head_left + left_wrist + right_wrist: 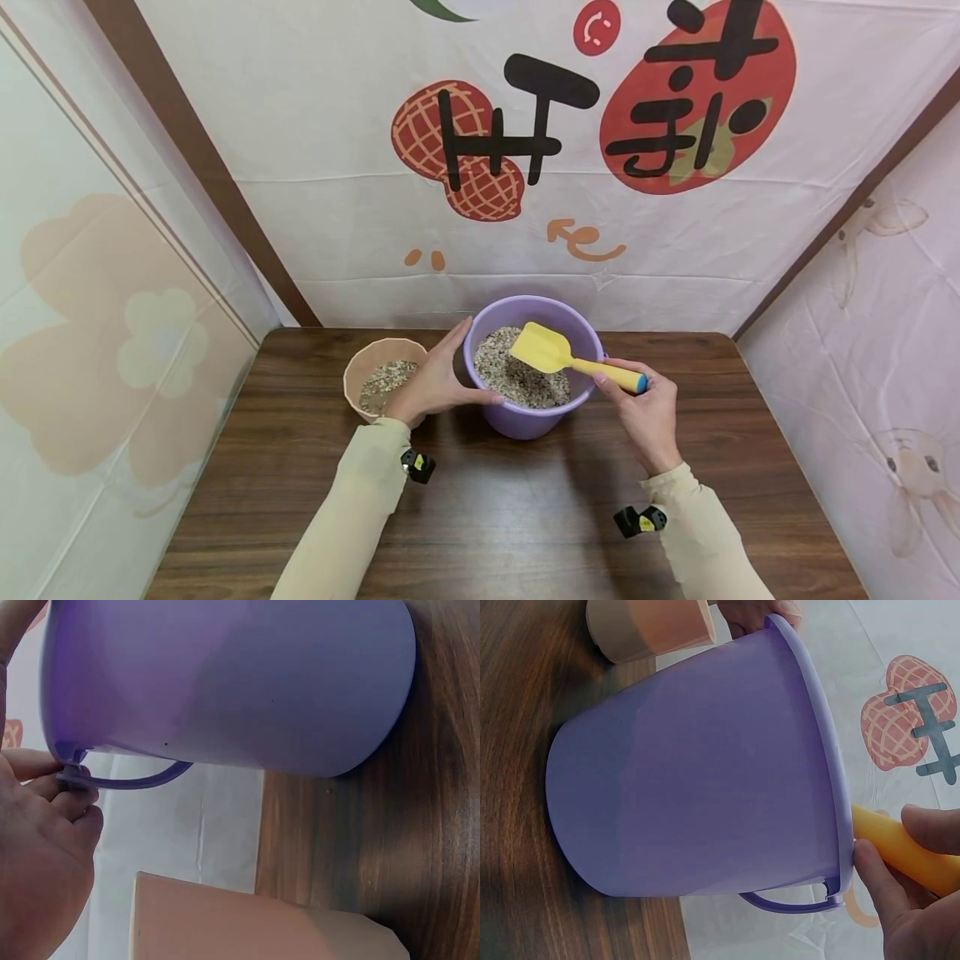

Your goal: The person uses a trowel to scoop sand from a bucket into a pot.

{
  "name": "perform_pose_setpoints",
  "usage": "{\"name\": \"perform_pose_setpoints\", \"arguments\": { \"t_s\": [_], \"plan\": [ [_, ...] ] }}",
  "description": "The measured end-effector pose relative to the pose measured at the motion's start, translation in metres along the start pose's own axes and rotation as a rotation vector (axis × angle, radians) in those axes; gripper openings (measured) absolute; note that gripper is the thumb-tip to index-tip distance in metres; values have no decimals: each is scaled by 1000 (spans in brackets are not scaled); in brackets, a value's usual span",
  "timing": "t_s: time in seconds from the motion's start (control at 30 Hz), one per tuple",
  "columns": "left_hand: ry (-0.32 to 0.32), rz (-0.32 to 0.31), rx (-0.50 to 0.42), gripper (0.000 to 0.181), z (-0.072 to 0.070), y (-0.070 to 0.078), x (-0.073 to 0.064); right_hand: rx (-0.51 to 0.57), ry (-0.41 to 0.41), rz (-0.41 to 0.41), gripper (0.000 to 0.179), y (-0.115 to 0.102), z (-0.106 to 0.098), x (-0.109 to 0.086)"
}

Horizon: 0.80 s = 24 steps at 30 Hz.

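A purple bucket holds a layer of pale grit-like grains. My left hand grips its left rim, thumb along the near edge; the left wrist view shows fingertips by the joint of the purple handle. Between thumb and fingers, my right hand holds a toy shovel by its yellow handle with a blue end. The shovel's blade lies over the bucket's opening, above the grains. In the right wrist view, a right fingertip is right at the bucket's rim.
Left of the bucket stands a peach-coloured tub with similar grains inside, partly hidden by the left hand. Both containers are near the back edge of the brown wooden table. A printed white cloth hangs directly behind.
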<state>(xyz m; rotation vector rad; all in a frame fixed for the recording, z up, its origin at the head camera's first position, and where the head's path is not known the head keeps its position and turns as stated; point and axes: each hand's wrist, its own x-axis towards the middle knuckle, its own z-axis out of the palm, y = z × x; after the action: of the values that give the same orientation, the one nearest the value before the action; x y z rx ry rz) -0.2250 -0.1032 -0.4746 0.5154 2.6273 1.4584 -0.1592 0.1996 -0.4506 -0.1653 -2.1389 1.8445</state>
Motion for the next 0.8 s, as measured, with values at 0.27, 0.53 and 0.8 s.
{"name": "perform_pose_setpoints", "arguments": {
  "t_s": [0.27,0.53,0.8],
  "plan": [
    [-10,1,-31,138,1,-1,0,-4,-3,3,31,-1,0,0],
    [-8,-8,-50,138,1,-1,0,-74,-31,-67,30,-3,-2,4],
    [-11,-8,-51,138,2,-3,1,-272,-97,-150,27,-12,-3,14]
  ]
}}
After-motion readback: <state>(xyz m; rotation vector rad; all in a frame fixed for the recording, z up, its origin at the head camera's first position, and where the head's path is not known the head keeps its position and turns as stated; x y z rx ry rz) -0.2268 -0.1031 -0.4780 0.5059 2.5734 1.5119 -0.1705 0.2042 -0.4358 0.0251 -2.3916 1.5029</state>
